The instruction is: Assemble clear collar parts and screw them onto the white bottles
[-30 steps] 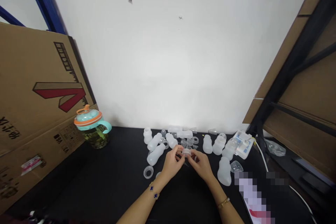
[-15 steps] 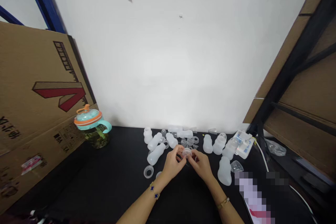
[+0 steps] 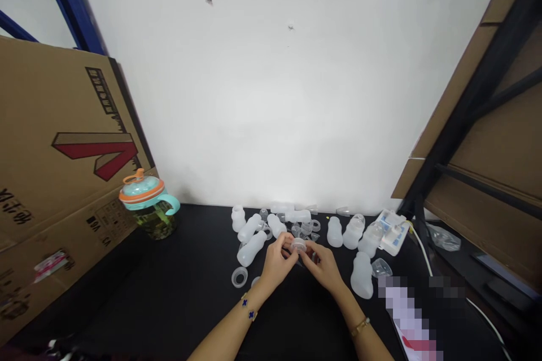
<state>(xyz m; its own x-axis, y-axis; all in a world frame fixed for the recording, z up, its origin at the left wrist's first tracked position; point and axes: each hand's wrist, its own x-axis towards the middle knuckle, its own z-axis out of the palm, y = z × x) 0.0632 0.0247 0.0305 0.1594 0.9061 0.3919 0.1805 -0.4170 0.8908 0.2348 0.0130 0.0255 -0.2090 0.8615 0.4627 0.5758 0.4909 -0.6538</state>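
Between my left hand and my right hand is a small whitish bottle collar ring. The fingertips of both hands pinch it from either side, above the black table. Whether a teat sits inside it is too small to tell. Left of my hands lie frosted baby bottles and a loose collar ring. Beyond my fingers, several clear caps and rings are heaped together. To the right, a frosted bottle lies near a clear cap.
A teal-lidded jug with leaves in liquid stands at left, before a large cardboard box. At right are a white power strip with a cable and a pixelated flat item. A white wall rises behind the black table.
The collar ring in my fingers has shifted very slightly left and looks tilted a little differently. Both hands keep their grip; the things on the table stay put.
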